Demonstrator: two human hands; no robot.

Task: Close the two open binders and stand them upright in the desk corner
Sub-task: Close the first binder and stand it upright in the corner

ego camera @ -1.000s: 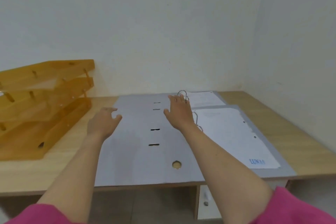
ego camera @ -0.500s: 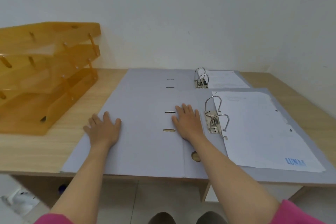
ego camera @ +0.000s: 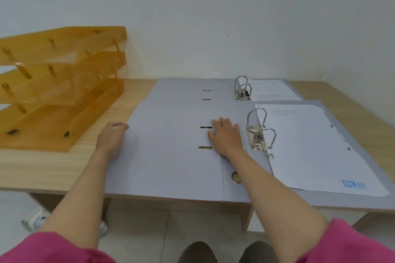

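Two grey lever-arch binders lie open and flat on the wooden desk (ego camera: 42, 166). The near binder (ego camera: 171, 162) overlaps the far binder (ego camera: 181, 89). Each has upright metal rings, near (ego camera: 257, 132) and far (ego camera: 242, 89), with white sheets (ego camera: 310, 145) on its right half. My left hand (ego camera: 111, 137) is at the left edge of the near binder's cover, fingers curled around that edge. My right hand (ego camera: 226, 136) lies flat, fingers apart, on the same cover just left of the spine fold.
An orange three-tier letter tray (ego camera: 53, 92) stands at the back left of the desk. White walls meet at the back right, where bare desk (ego camera: 310, 85) shows beyond the far binder. The near binder overhangs the desk's front edge.
My left hand slid left from lying flat on the cover to its left edge and curled its fingers around it. My right hand stayed on the cover. The camera tilted down.
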